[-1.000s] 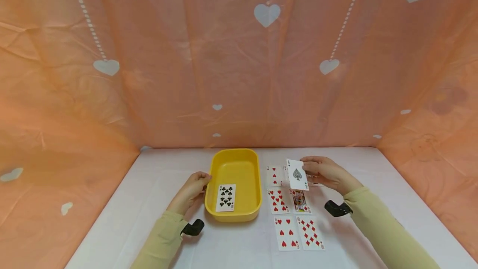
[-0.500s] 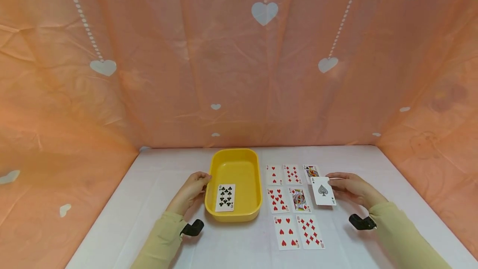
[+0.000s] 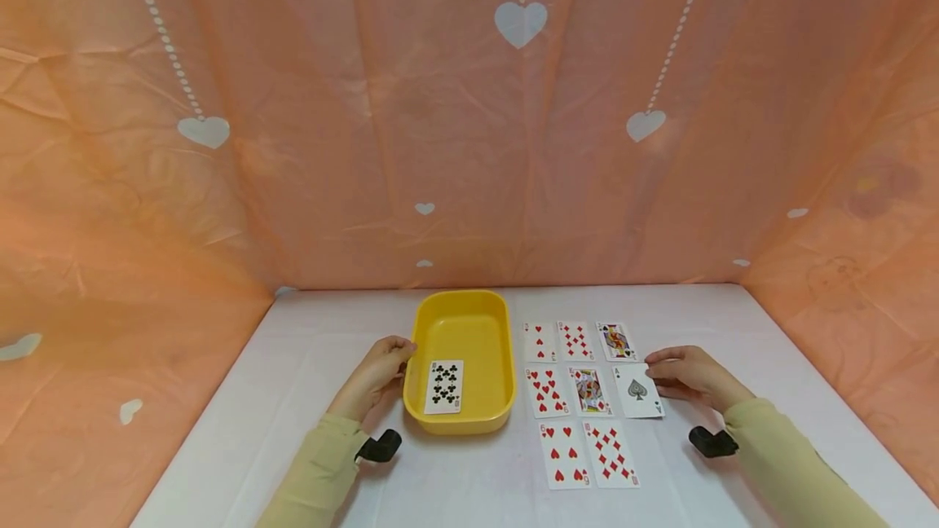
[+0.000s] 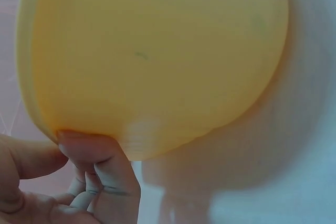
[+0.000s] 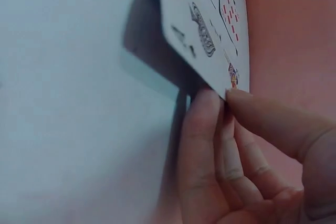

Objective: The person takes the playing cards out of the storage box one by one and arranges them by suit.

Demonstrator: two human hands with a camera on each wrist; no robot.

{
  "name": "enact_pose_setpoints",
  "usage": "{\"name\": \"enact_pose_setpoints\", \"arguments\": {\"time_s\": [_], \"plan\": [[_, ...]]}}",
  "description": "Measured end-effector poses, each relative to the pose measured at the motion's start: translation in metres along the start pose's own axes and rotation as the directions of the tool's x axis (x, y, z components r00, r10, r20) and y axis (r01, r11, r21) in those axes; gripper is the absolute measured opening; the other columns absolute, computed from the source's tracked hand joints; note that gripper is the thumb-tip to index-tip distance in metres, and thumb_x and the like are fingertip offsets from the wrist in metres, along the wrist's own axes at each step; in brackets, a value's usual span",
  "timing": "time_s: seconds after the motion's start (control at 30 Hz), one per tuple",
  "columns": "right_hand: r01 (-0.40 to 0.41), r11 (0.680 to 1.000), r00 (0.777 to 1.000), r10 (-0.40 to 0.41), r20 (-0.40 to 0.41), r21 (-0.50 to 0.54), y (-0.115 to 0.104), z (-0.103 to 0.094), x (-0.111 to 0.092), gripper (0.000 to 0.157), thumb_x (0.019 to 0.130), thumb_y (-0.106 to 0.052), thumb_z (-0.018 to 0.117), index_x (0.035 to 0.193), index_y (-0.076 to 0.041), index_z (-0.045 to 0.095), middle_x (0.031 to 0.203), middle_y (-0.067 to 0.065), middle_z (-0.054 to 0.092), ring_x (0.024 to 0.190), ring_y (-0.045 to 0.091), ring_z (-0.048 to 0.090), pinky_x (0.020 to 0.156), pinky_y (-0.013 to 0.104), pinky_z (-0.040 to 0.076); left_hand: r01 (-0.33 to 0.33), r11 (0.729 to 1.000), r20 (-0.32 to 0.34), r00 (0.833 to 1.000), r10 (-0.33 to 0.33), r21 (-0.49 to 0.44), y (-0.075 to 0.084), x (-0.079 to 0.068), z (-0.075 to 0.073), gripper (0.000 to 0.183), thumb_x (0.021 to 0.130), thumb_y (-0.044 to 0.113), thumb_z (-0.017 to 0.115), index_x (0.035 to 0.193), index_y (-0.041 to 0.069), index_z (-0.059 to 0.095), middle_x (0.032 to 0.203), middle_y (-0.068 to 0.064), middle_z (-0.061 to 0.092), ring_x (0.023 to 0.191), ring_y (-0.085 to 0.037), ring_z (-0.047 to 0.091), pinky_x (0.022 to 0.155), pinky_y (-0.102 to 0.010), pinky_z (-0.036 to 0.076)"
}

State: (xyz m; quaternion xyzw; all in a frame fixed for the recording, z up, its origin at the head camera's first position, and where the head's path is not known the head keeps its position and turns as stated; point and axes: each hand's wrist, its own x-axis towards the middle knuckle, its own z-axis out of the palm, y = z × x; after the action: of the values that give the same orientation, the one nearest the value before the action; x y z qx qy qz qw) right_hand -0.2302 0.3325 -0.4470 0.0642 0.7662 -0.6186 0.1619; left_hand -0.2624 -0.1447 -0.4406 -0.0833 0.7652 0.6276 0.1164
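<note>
My right hand (image 3: 691, 377) pinches the ace of spades (image 3: 637, 392) at its upper right edge, between thumb and fingers. In the right wrist view the ace (image 5: 194, 38) tilts a little, and its held edge sits off the white surface with a shadow beneath. To its left lies the king of diamonds (image 3: 590, 392); the jack (image 3: 616, 341) lies just behind. My left hand (image 3: 374, 377) holds the left rim of a yellow plastic tray (image 3: 469, 425). Up close in the left wrist view, thumb and finger (image 4: 86, 145) pinch the tray's edge. A ten of clubs (image 3: 444, 387) lies face up inside the tray.
Other red cards lie face up in rows on the white table: a three of hearts (image 3: 540, 342), a nine of diamonds (image 3: 575, 341), a heart card (image 3: 547, 392), a six of hearts (image 3: 564, 455) and a ten of diamonds (image 3: 611, 455). Behind hangs an orange curtain (image 3: 469, 145).
My right hand has carried the ace of spades rightward and toward me, from above the back row down beside the king. My left hand and the tray have stayed put.
</note>
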Motion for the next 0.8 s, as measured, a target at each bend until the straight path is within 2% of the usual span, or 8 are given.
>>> {"name": "enact_pose_setpoints", "arguments": {"time_s": [0.27,0.47,0.8], "plan": [[0.008,0.995,0.999,-0.011,-0.031,-0.095,-0.0079,0.0024,-0.0028,0.029,0.086,0.002,0.064,0.109,0.017,0.055,0.083,0.008,0.067,0.064,0.012,0.062,0.064,0.029,0.055,-0.007,1.000,0.005,1.000,0.007,-0.009,-0.0003,0.0005,0.0008,0.024,0.100,0.014,0.049,0.113,-0.007,0.050,0.090,-0.012,0.052,0.071,-0.016,0.050,0.059,-0.025,0.044],[-0.037,0.975,0.995,0.015,-0.102,-0.217,-0.0106,0.0039,0.0019,0.024,0.084,0.000,0.067,0.103,0.013,0.061,0.081,0.007,0.065,0.066,0.015,0.061,0.062,0.030,0.054,-0.005,1.000,0.004,1.000,0.005,-0.019,-0.0001,-0.0003,0.0006,0.024,0.100,0.014,0.049,0.112,-0.007,0.049,0.086,-0.010,0.051,0.068,-0.015,0.048,0.058,-0.025,0.043],[-0.029,0.965,0.992,-0.005,-0.130,-0.261,-0.0080,0.0078,0.0049,0.021,0.084,0.002,0.065,0.101,0.014,0.061,0.082,0.008,0.065,0.067,0.017,0.062,0.063,0.032,0.055,0.018,1.000,-0.011,1.000,-0.018,0.007,0.0013,-0.0022,0.0009,0.025,0.101,0.017,0.049,0.113,-0.005,0.050,0.095,-0.013,0.054,0.078,-0.020,0.051,0.064,-0.029,0.047]]}}
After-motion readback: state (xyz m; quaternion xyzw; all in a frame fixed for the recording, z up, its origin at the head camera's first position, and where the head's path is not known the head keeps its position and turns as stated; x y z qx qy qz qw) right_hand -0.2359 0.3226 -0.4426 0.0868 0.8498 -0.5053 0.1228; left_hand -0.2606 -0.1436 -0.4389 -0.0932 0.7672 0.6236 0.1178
